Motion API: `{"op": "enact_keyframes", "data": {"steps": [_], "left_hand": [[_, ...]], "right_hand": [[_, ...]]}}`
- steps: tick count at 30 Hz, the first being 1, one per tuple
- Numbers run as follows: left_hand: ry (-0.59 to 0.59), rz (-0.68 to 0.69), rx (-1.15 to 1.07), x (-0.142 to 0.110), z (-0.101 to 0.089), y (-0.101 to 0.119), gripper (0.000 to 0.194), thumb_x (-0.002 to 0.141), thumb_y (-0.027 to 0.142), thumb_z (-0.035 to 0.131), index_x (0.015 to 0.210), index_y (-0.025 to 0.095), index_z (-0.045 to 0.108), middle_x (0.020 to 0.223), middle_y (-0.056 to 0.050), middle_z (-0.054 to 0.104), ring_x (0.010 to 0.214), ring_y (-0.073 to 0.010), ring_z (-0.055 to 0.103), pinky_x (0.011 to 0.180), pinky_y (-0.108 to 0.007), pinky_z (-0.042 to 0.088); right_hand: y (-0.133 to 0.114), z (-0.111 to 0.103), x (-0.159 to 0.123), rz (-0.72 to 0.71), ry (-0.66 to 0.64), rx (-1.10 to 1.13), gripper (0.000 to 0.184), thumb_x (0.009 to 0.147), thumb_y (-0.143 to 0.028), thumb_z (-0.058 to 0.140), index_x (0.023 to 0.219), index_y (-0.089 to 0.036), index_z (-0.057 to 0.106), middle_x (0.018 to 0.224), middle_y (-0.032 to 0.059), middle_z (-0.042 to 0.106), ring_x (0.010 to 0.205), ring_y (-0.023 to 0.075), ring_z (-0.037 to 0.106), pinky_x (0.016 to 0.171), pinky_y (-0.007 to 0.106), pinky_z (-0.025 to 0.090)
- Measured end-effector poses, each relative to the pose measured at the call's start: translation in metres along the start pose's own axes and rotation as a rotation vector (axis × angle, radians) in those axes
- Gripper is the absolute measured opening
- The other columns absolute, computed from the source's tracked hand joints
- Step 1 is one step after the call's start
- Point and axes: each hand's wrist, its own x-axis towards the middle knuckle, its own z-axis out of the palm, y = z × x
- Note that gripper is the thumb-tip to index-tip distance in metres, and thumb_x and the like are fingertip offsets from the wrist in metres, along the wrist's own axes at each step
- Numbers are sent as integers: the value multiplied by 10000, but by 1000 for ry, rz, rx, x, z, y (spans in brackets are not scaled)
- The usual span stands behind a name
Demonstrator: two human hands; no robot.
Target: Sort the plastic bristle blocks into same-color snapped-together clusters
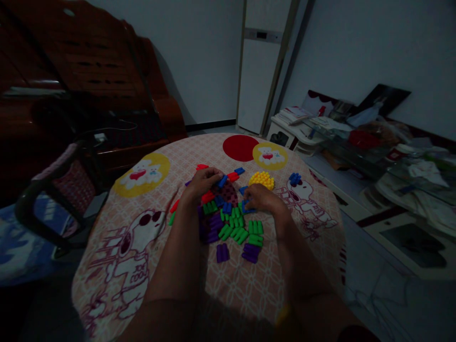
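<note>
Left hand (204,184) pinches blue block (223,181), left of yellow cluster (262,180). Right hand (259,196) just nearside of yellow cluster; can't tell grip.

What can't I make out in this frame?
All in the head view:
Right hand: fingertips partly hidden behind the hand itself; its grip is unclear.
Green block: one end hidden behind the left forearm.
Wooden sofa: cut off by the left edge.
Display panel: readout too small and dim.
</note>
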Motion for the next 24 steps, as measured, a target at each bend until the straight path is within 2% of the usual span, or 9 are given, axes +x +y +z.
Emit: {"op": "enact_keyframes", "data": {"steps": [3, 5, 7, 9, 12, 14, 17, 20, 24], "left_hand": [[15, 17, 11, 1, -2, -1, 346, 695, 491, 738, 747, 167, 627, 572, 20, 577, 495, -103, 514, 482, -229, 425], [19, 16, 13, 2, -2, -1, 348, 693, 488, 732, 751, 161, 625, 575, 22, 580, 490, -100, 514, 472, -222, 420], [18, 11, 10, 2, -1, 0, 351, 691, 485, 728, 768, 157, 629, 583, 22, 589, 483, -102, 522, 467, -225, 426], [18, 9, 9, 2, -1, 0, 349, 694, 479, 725, 781, 154, 634, 586, 23, 593, 474, -102, 524, 460, -226, 426], [17, 5, 12, 1, 0, 0, 335, 705, 466, 723, 792, 153, 641, 580, 23, 593, 461, -98, 516, 452, -222, 420], [17, 1, 13, 1, 1, -1, 332, 710, 462, 723, 797, 151, 645, 584, 19, 599, 464, -101, 522, 456, -225, 427], [21, 5, 13, 1, 1, -1, 333, 714, 461, 722, 807, 149, 651, 589, 18, 602, 474, -102, 527, 468, -229, 436], [20, 8, 8, 2, 2, -1, 323, 710, 454, 723, 790, 151, 645, 571, 26, 584, 474, -96, 510, 473, -225, 425], [25, 10, 3, 2, 2, -1, 316, 705, 444, 721, 783, 147, 649, 571, 27, 580, 481, -95, 504, 478, -228, 417]], "right_hand": [[14, -12, -6, 40, 127, 177, 118, 638, -91, 744, 716, -179, 741, 632, -29, 668, 634, 129, 618, 595, 218, 414], [32, -22, -11, 80, 310, 282, 162, 649, -120, 717, 796, -171, 764, 645, -25, 681, 623, 125, 621, 601, 217, 444], [55, -31, -16, 167, 559, 350, 216, 681, -178, 688, 879, -153, 769, 677, -2, 698, 623, 137, 633, 606, 235, 476], [79, -37, -21, 280, 783, 339, 245, 705, -218, 657, 911, -141, 763, 724, 27, 719, 652, 159, 657, 625, 261, 506], [107, -37, -27, 460, 953, 186, 230, 709, -187, 639, 900, -131, 754, 792, 70, 748, 727, 192, 689, 703, 300, 532], [117, -33, -30, 551, 969, 38, 216, 707, -152, 649, 895, -123, 751, 856, 107, 764, 800, 214, 702, 782, 321, 530], [123, -24, -31, 641, 910, -141, 210, 714, -139, 680, 910, -110, 749, 949, 151, 773, 898, 239, 708, 836, 319, 511], [126, -18, -29, 689, 807, -222, 147, 731, -167, 704, 865, -125, 747, 945, 147, 776, 896, 237, 712, 795, 290, 501], [134, -15, -28, 678, 689, -221, 79, 753, -201, 698, 714, -142, 732, 777, 139, 758, 787, 230, 711, 700, 266, 482]]}}
